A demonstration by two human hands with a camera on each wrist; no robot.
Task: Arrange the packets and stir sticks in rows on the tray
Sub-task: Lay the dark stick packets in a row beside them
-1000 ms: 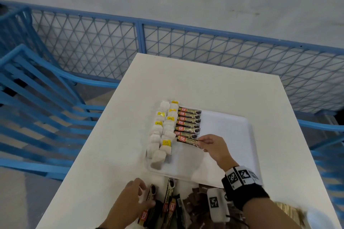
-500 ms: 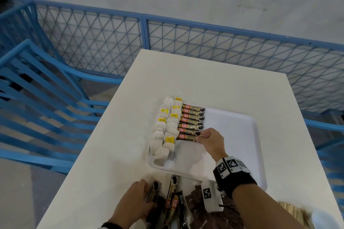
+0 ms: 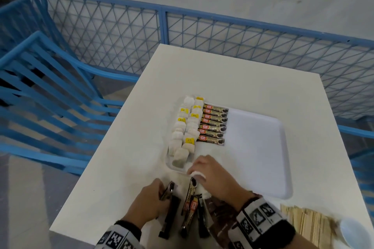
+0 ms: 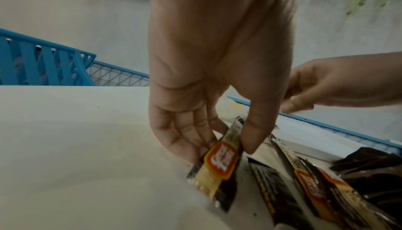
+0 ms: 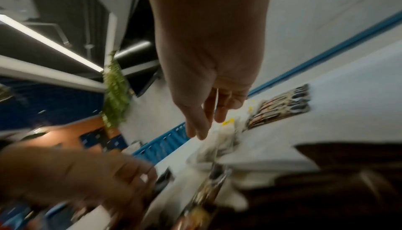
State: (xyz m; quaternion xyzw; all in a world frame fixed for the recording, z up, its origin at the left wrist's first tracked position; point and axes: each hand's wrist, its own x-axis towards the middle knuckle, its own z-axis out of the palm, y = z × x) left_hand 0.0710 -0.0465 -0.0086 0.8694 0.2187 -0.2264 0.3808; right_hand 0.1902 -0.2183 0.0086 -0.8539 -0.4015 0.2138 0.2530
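A coffee packet (image 4: 219,163) is pinched between the thumb and fingers of the left hand (image 3: 148,201), its long axis tilted, with the far end raised and pointing away from the person toward the tray (image 3: 261,157). Just right of that hand, more loose packets (image 3: 191,206) lie on the tabletop (image 3: 125,159), their lengths running roughly away from the person. The right hand (image 3: 214,174) is held above their far ends at the near edge of the tray, fingers loosely extended and nothing seen in its grip. Beyond this hand, seven coffee packets (image 3: 214,124) lie in a row on the tray, each pointing left to right, beside two columns of white sachets (image 3: 187,125). Wooden stir sticks (image 3: 309,222) are stacked to the right of the right wrist.
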